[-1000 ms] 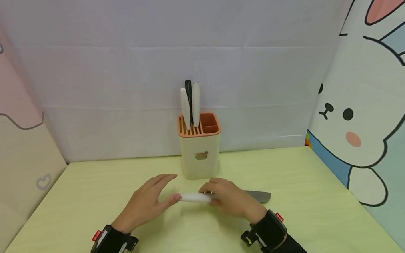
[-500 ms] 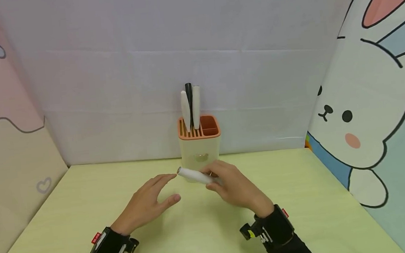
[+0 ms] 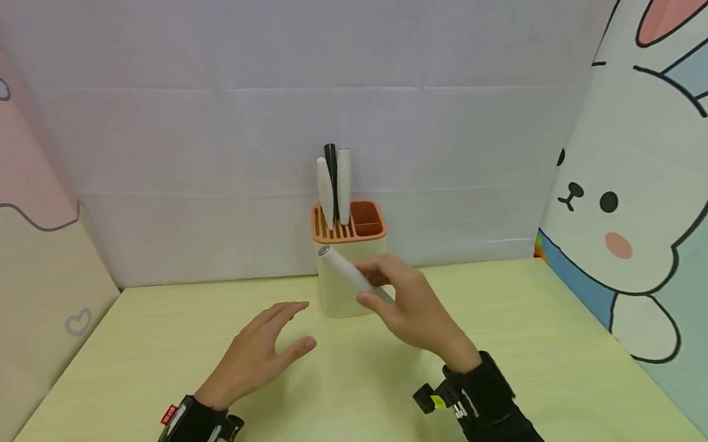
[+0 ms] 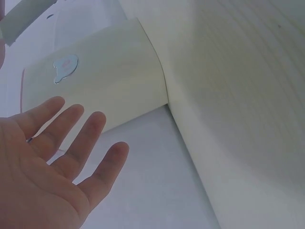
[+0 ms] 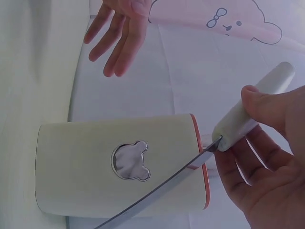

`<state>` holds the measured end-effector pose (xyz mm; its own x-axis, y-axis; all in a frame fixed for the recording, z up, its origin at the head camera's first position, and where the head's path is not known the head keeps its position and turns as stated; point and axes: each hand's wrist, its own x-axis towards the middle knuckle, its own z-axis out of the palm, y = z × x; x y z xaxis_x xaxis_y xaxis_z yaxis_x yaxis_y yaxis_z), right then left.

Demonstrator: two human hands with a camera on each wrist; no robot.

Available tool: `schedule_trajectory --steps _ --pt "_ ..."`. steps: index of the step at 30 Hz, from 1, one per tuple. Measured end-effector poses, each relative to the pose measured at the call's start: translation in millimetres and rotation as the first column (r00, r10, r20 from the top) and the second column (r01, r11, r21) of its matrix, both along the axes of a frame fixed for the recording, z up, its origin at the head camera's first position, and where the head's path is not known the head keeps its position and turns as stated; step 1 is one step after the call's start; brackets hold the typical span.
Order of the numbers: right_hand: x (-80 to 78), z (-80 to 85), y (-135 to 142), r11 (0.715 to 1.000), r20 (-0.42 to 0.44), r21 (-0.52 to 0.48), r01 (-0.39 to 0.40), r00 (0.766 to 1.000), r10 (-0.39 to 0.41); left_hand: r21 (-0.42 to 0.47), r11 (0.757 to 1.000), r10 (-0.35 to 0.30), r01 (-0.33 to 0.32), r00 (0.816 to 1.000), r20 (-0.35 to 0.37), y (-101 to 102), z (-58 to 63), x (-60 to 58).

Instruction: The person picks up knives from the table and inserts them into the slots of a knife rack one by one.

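My right hand (image 3: 409,307) grips a kitchen knife by its white handle (image 3: 344,271), raised above the table in front of the knife block. In the right wrist view the knife's grey blade (image 5: 164,187) slants down past the front of the block, below the fingers and thumb pinching the handle. My left hand (image 3: 255,356) hovers over the table to the left, fingers spread and holding nothing. The cream knife block (image 3: 341,296) has an orange slotted top; two white handles (image 3: 343,187) and one black handle (image 3: 333,181) stand up from its slots.
The block stands at the back of the pale wooden table (image 3: 149,337), close to a white cloth backdrop (image 3: 227,141). Its right side has open orange compartments (image 3: 365,216). Cartoon-printed panels (image 3: 656,208) flank the table.
The right hand has lifted the knife off the table and raised it toward the block, tilting the handle end upward. The left hand has stayed nearly in place.
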<state>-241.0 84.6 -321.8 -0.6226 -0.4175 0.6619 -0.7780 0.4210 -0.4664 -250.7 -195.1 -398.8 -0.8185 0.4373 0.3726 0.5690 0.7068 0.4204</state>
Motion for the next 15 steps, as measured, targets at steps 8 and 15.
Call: schedule_trajectory --steps 8,15 --pt "31.4 34.1 -15 0.981 0.063 -0.194 0.007 0.998 0.005 0.009 1.000 -0.003 0.003 1.000 -0.002 1 -1.3 -0.8" --pt "32.1 31.3 -16 0.949 0.150 -0.316 -0.020 0.986 0.071 0.007 1.000 -0.002 0.002 1.000 -0.001 0 -1.1 -1.0"
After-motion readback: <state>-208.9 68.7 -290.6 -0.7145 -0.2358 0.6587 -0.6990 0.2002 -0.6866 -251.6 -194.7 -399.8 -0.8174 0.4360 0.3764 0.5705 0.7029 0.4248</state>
